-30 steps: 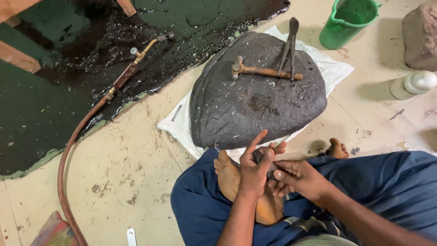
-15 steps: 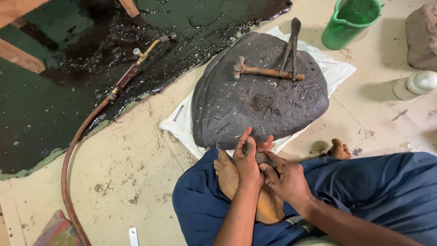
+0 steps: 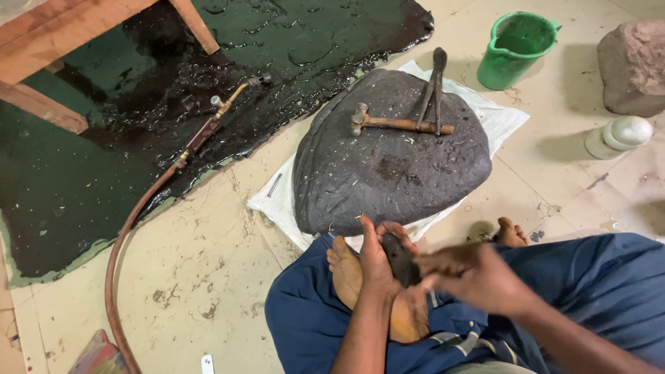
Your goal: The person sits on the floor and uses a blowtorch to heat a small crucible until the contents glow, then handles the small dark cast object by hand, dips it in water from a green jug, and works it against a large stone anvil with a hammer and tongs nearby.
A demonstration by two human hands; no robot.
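Your left hand [image 3: 377,256] wraps its fingers shut around a small dark lump [image 3: 400,260], braced over your crossed foot [image 3: 346,270] so it sits steady. Your right hand [image 3: 478,277] meets it, blurred, so I cannot tell its grip. Hammer [image 3: 395,123] and tongs [image 3: 433,86] lie on the dark stone slab [image 3: 388,166].

The left hand [image 3: 377,260] now wraps a small dark piece [image 3: 400,259]; the right hand [image 3: 478,277] has blurred, shifting rightward beside it.

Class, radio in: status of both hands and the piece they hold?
Left hand grips small dark piece. Right hand blurred, at its end. Hammer, tongs lie on dark stone ahead.
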